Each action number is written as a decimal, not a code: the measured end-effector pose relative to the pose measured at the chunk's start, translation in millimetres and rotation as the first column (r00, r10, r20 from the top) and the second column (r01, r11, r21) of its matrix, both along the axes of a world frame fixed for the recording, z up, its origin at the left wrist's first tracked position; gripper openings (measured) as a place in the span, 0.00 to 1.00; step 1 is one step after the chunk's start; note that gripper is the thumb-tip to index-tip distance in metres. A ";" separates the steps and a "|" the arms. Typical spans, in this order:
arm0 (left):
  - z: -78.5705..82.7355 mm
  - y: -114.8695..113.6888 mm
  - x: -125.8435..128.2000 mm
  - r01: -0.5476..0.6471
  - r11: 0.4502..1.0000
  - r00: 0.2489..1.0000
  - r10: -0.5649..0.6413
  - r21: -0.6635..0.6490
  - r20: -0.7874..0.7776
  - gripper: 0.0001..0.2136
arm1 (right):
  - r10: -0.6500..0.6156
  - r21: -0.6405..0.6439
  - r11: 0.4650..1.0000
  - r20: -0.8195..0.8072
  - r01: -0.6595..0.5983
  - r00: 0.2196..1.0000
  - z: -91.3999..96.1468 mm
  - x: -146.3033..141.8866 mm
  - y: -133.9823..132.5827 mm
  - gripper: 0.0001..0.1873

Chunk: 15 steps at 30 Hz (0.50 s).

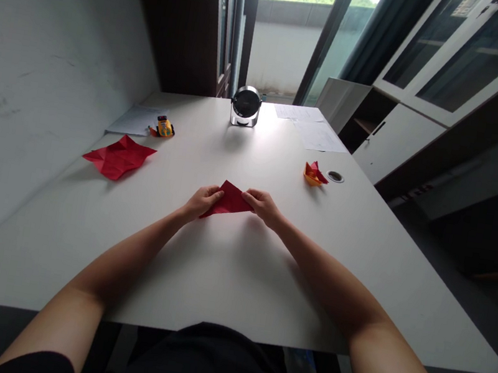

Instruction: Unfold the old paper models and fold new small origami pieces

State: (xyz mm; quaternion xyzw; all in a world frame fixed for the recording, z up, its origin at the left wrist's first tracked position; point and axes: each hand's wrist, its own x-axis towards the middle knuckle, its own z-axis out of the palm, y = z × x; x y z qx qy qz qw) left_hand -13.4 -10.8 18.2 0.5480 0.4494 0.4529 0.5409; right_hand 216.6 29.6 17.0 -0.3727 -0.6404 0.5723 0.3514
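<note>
A folded piece of red paper [230, 199] lies on the white table [226, 271] in front of me. My left hand [200, 201] pinches its left side, fingers closed on the paper. My right hand [263, 204] grips the right side the same way. Both forearms reach in from the near edge of the table. The paper has a pointed top and sits low, close to the table surface.
A creased, unfolded red sheet [118, 156] lies at the left. A small folded orange and red paper shape [314, 173] sits at the right beside a round cable hole [335, 176]. A small fan [245, 106], a yellow toy [164, 127] and white sheets [316, 133] are farther back.
</note>
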 end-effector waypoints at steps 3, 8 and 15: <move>0.4 -2.7 2.1 -0.003 1.000 1.000 0.003 0.012 0.025 0.18 | 0.072 0.031 0.997 0.083 -0.074 0.994 -0.2 -0.8 -2.4 0.25; -4.6 -1.4 -0.4 -0.018 0.999 0.999 0.020 -0.031 0.045 0.18 | 0.135 0.005 0.991 0.111 -0.136 0.985 1.7 -1.6 -7.3 0.26; -15.1 9.3 -4.2 -0.094 0.978 0.913 0.160 -0.188 0.375 0.20 | 0.129 0.007 0.991 -0.184 -0.130 0.974 9.0 -0.1 -7.9 0.23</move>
